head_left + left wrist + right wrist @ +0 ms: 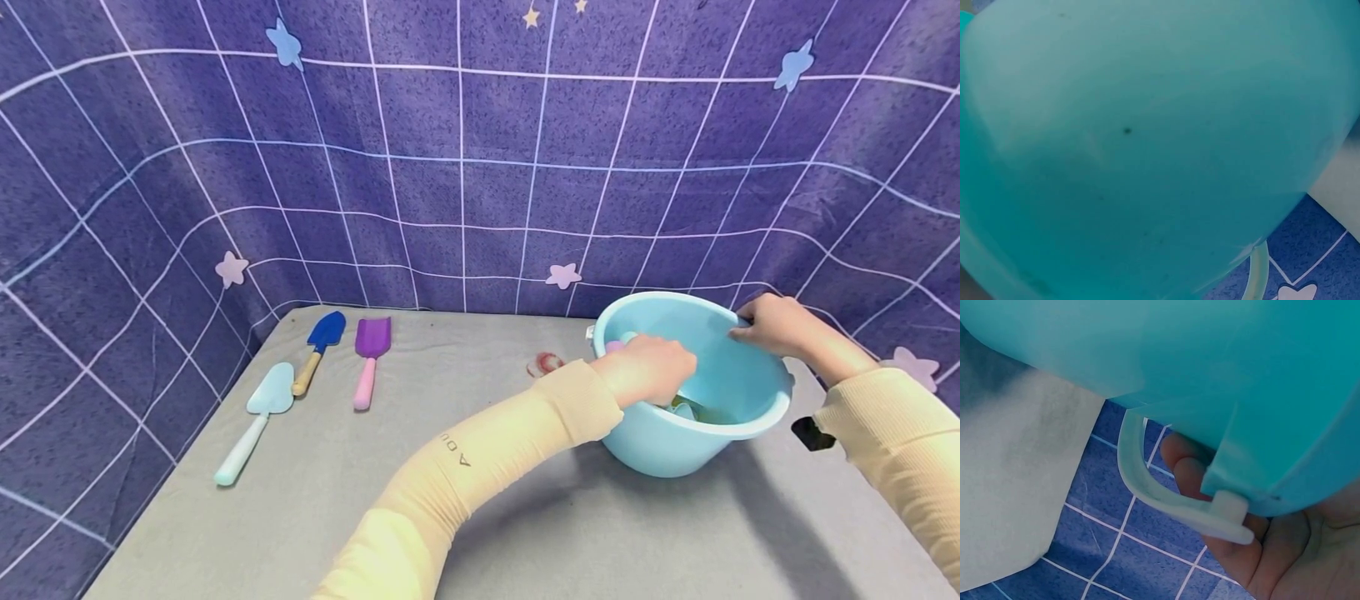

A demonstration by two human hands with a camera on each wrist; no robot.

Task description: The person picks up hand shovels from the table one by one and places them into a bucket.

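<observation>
A light blue bucket (663, 450) stands at the right of the grey table, its opening facing up toward me. My left hand (651, 371) reaches in over the near left of the rim; its fingers are hidden, so whether they hold anything is unclear. Close to that hand show a small purple piece (614, 345) and, lower inside, pale blue and yellow-green items (682, 409), partly covered. My right hand (776, 327) grips the rim at the far right, beside the white bucket handle (1166, 503) in the right wrist view. Only the bucket's blue wall (1147, 156) fills most of the left wrist view.
On the table's left lie a blue trowel (327, 330) with a wooden handle, a purple shovel (372, 337) with a pink handle, and a pale blue trowel (272, 390). A red mark (548, 362) is near the bucket. Purple gridded cloth (487, 192) hangs behind.
</observation>
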